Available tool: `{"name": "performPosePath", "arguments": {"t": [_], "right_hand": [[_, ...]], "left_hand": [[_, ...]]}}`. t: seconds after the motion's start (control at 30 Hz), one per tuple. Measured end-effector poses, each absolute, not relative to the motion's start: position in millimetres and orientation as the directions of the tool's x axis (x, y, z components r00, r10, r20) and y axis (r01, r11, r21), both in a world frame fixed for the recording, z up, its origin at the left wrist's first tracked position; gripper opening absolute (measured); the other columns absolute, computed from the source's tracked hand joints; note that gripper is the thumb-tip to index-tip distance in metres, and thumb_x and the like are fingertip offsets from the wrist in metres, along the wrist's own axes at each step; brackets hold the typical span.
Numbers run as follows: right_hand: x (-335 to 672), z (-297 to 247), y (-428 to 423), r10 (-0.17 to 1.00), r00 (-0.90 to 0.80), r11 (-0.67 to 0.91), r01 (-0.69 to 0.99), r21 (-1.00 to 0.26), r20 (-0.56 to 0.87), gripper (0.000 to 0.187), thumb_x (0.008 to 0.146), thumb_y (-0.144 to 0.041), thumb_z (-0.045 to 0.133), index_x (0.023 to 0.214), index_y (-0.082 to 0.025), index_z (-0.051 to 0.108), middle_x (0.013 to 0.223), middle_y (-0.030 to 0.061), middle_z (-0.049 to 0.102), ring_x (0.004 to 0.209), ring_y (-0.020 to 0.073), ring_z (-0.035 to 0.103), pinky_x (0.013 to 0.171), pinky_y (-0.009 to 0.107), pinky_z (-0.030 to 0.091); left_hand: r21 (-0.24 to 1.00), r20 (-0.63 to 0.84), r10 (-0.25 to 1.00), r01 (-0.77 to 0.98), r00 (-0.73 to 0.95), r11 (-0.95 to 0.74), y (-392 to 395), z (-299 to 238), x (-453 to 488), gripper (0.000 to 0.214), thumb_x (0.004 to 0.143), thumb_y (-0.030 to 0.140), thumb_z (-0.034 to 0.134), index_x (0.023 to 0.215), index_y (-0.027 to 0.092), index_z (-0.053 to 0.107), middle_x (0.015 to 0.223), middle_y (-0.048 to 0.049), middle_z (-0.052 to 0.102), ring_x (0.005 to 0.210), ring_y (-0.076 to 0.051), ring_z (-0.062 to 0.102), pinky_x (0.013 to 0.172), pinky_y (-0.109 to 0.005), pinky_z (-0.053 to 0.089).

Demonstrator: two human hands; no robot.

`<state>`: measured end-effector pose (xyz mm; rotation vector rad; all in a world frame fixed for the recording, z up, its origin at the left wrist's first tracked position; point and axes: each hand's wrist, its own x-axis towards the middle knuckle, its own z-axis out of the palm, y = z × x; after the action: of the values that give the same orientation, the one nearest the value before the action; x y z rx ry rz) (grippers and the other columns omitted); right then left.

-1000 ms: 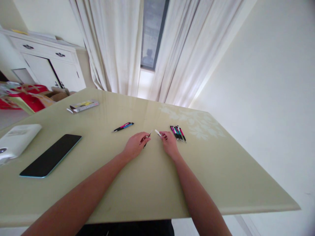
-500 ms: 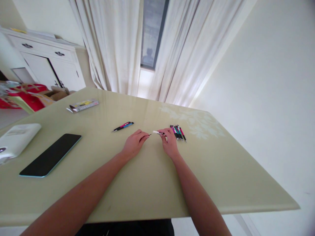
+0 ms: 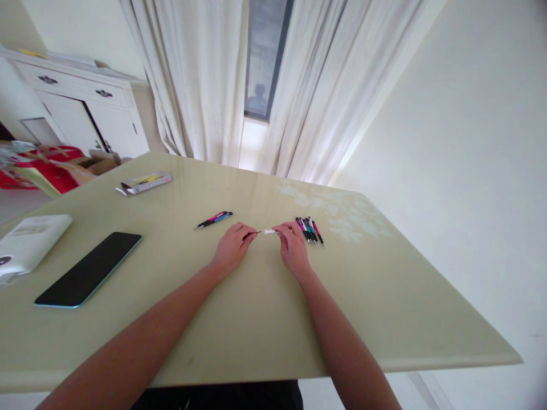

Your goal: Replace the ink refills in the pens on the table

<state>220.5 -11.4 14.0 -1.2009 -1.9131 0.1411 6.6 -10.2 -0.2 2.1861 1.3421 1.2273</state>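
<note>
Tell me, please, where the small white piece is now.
In the head view, the white piece is near the centre, held by the right hand, facing the left hand.

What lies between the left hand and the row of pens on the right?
In the head view: the right hand, with a white piece in its grip, pointing toward the left hand; a thin dark piece juts from that one.

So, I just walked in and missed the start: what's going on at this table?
At the table, a person's left hand pinches a thin dark piece and the right hand a white piece. The ends face each other; whether they touch is too small to tell. Two pens lie beyond the left hand, and a cluster of pens lies just right of the right hand.
</note>
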Motion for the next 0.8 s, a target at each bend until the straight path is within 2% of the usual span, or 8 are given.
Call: {"name": "performPosePath", "arguments": {"t": [0.2,0.37,0.57,0.8], "right_hand": [[222.1,13.2,-9.9,0.770,-0.116,0.510,0.703,-0.495,0.628,0.031,0.099,-0.016,0.045,0.111,-0.023,0.073,0.107,0.0108,0.060,0.105,0.0252,0.056,0.097,0.040,0.046],[219.1,10.3,-13.0,0.778,-0.244,0.552,0.706,-0.444,0.579,0.032,0.100,-0.015,0.047,0.113,-0.026,0.074,0.110,0.0100,0.062,0.106,0.0250,0.057,0.097,0.039,0.046],[217.6,11.0,-15.2,0.757,-0.358,0.622,0.652,-0.434,0.547,0.034,0.100,-0.015,0.048,0.119,-0.030,0.074,0.109,0.0093,0.065,0.106,0.0250,0.058,0.096,0.040,0.047],[219.1,13.1,-15.5,0.748,-0.423,0.648,0.630,-0.428,0.511,0.034,0.101,-0.015,0.047,0.118,-0.027,0.073,0.107,0.0082,0.068,0.104,0.0246,0.058,0.096,0.039,0.047]], "left_hand": [[0.616,0.515,0.837,0.599,0.185,-0.512,-9.8,-0.1,5.9,0.023,0.101,0.032,0.052,0.100,0.019,0.071,0.097,-0.0067,0.066,0.095,-0.023,0.061,0.087,-0.037,0.049],[0.582,0.522,0.817,0.598,0.244,-0.551,-9.7,-2.1,5.7,0.017,0.098,0.033,0.059,0.099,0.022,0.072,0.094,-0.0057,0.068,0.095,-0.024,0.060,0.088,-0.038,0.048],[0.699,0.485,0.847,0.485,0.218,-0.525,-9.4,-2.0,4.1,0.021,0.089,0.040,0.071,0.100,0.022,0.068,0.090,-0.0043,0.070,0.089,-0.023,0.065,0.083,-0.036,0.051],[0.781,0.417,0.883,0.411,0.217,-0.470,-9.5,-1.3,1.9,0.027,0.091,0.048,0.065,0.091,0.022,0.068,0.088,-0.0027,0.073,0.081,-0.020,0.067,0.076,-0.032,0.052]]}}
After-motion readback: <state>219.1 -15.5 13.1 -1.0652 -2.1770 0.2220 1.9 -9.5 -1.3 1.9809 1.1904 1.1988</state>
